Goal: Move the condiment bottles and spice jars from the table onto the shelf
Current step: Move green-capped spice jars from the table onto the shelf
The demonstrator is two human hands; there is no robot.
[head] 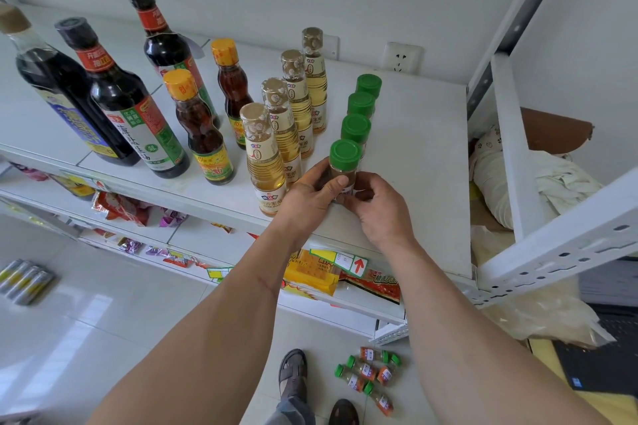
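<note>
A green-capped spice jar stands near the front edge of the white top shelf. My left hand and my right hand both grip its lower body, hiding most of its label. Behind it three more green-capped jars form a row running back. To their left stand several pale vinegar bottles, two orange-capped oil bottles and three tall dark sauce bottles. Several more spice jars lie on the floor below.
Lower shelves hold snack packets and yellow price tags. A grey shelf upright and a white perforated beam stand at the right, with a white sack behind. A wall socket is at the back. My sandalled feet are below.
</note>
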